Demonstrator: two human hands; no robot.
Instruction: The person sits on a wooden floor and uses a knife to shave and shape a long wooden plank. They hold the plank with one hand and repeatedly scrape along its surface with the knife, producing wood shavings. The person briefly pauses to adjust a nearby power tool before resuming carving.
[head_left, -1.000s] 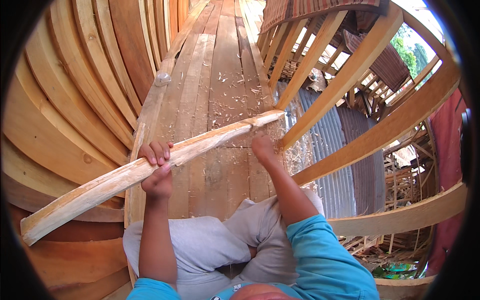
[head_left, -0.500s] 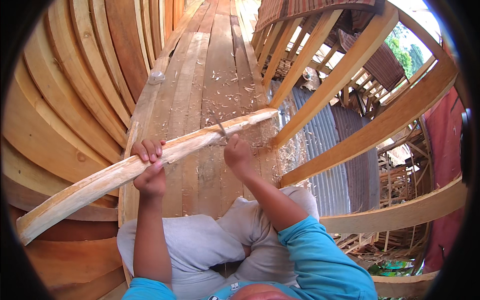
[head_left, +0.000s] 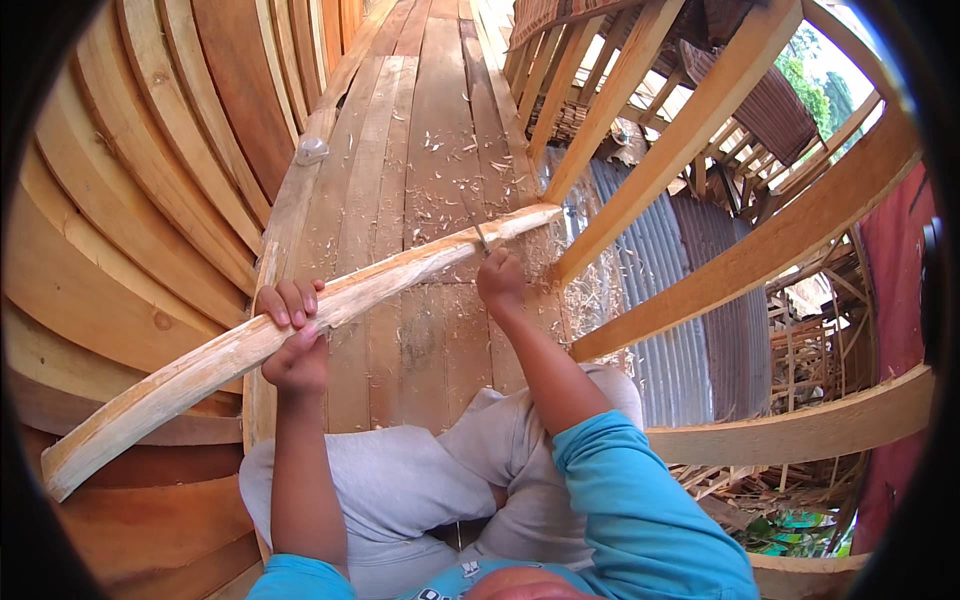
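A long, pale, peeled wooden pole (head_left: pixel 390 277) lies slantwise before me, its far right end close to the railing. My left hand (head_left: pixel 292 335) is closed around the pole left of its middle, fingers over the top and thumb on the near side. Toward the far end, my right hand (head_left: pixel 501 277) is closed in a fist on the handle of a knife. The knife's thin blade (head_left: pixel 478 230) points away from me across the pole's upper face. Its handle is mostly hidden in my fist.
Wood shavings (head_left: pixel 455 185) litter the plank floor (head_left: pixel 430 110). A plank wall (head_left: pixel 160 230) rises on the left, with a small clear object (head_left: pixel 312 150) near its foot. Wooden railing slats (head_left: pixel 680 140) stand on the right, with corrugated metal sheets (head_left: pixel 660 300) beyond them.
My right hand and the knife have moved to the right and away, along the pole toward its far end. My left hand keeps its grip in nearly the same place.
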